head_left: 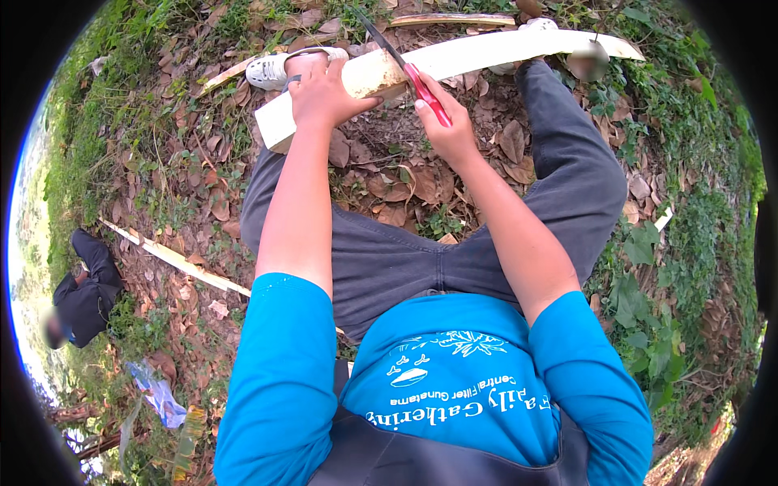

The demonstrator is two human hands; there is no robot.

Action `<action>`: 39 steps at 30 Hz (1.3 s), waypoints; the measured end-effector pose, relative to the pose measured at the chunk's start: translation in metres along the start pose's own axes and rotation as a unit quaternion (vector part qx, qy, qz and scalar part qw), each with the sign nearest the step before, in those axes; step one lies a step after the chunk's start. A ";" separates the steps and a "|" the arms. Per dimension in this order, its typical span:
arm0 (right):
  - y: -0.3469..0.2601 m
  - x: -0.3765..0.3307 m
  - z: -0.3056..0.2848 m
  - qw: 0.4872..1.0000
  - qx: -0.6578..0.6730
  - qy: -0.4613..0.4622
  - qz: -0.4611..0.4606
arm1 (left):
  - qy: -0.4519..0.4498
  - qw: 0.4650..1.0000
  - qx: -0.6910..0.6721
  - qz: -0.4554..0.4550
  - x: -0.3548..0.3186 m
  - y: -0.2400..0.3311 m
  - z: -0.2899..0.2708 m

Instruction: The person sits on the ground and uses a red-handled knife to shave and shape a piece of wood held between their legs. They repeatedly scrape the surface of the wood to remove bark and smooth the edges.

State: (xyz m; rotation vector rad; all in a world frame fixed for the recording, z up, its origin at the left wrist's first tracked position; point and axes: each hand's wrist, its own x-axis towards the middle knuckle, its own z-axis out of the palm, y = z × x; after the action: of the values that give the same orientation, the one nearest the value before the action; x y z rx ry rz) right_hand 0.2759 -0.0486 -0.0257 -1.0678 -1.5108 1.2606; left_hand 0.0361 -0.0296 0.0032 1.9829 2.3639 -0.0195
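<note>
Fingers of my left hand point(322, 95) wrap the pale stalk point(454, 58), which lies across my knees at twelve o'clock. At its one o'clock, my right hand point(444, 125) is clenched on a red-handled knife point(405, 69), blade touching the stalk.

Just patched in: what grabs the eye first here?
The long pale stalk lying across the top, pinned by the left hand. The right hand holds a red-handled knife with its blade on the stalk. At far left another person crouches on the leaf litter.
</note>
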 end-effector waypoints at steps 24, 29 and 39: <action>-0.019 0.100 0.027 0.995 -0.070 0.036 0.066 | 0.133 0.991 0.013 -0.009 -0.025 0.016 0.013; 0.001 0.053 0.012 0.998 0.038 0.011 0.043 | 0.132 0.991 0.017 -0.016 -0.031 0.018 0.007; -0.022 0.002 -0.015 0.994 0.092 -0.023 0.048 | 0.253 0.966 0.025 0.032 -0.076 0.035 0.021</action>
State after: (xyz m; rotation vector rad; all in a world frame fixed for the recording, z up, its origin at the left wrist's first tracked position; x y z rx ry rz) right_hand 0.2883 -0.0454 -0.0022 -1.0058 -1.3607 1.4699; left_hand 0.0840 -0.0990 -0.0131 2.3130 2.5924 0.4946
